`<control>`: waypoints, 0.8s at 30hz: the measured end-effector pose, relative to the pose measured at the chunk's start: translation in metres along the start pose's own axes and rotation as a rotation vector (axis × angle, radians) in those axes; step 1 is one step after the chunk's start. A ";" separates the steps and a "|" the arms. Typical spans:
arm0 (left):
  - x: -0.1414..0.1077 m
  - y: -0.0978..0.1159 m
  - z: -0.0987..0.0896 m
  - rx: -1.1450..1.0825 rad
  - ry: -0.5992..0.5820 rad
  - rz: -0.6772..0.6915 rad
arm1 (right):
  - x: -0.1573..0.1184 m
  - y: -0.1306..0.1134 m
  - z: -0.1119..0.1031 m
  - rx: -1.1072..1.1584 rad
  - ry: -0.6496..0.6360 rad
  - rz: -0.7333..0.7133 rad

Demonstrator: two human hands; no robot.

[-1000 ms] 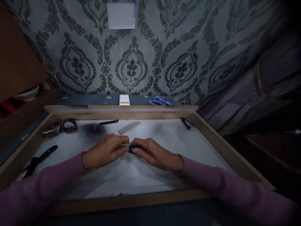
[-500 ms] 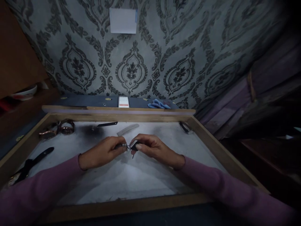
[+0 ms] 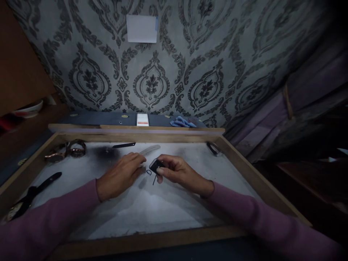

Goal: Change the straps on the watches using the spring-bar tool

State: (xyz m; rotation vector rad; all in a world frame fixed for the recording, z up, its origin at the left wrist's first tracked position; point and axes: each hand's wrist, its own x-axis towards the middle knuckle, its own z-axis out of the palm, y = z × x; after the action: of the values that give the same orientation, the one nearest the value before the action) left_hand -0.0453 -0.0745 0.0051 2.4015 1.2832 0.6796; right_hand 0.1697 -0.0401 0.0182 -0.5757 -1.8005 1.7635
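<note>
My right hand (image 3: 175, 170) pinches a small black square watch case (image 3: 156, 165) between thumb and fingers. A thin dark strip (image 3: 154, 180) hangs under the case. Left of it shows a small black curl (image 3: 149, 173); I cannot tell whether it hangs or lies on the white surface. My left hand (image 3: 123, 174) is apart from the case, its fingers curled downward over a small greyish thing that is mostly hidden. Behind the hands lies a pale translucent curved strip (image 3: 150, 149), and left of that a black blade-like strip (image 3: 124, 145).
A wooden-framed tray (image 3: 136, 235) surrounds the white work surface. Two bronze-toned watches (image 3: 77, 149) sit at its back left, a black-strapped watch (image 3: 32, 194) at the left, another watch (image 3: 214, 149) at the back right. Beyond the rim are a phone (image 3: 143, 119) and blue cloth (image 3: 182, 121).
My left hand has drawn away from the watch case and turned palm down, uncovering the black curl. My right hand keeps the case, now turned so more of its face shows.
</note>
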 end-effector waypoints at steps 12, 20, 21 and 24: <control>-0.001 0.019 -0.009 -0.447 -0.041 -0.025 | 0.001 0.009 -0.001 0.043 0.029 0.139; 0.001 0.015 -0.004 -0.556 -0.097 -0.204 | 0.002 0.006 -0.007 -0.056 0.088 0.144; 0.001 0.013 -0.001 -0.596 -0.122 -0.227 | 0.003 0.008 -0.008 -0.070 0.093 0.144; 0.000 0.009 0.009 -0.717 -0.194 -0.290 | 0.005 0.019 -0.008 -0.093 0.033 0.158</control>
State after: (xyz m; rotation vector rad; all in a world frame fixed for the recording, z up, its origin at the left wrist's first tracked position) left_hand -0.0338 -0.0802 0.0021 1.6225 1.0418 0.6566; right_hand 0.1695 -0.0302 0.0000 -0.7994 -1.8660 1.7676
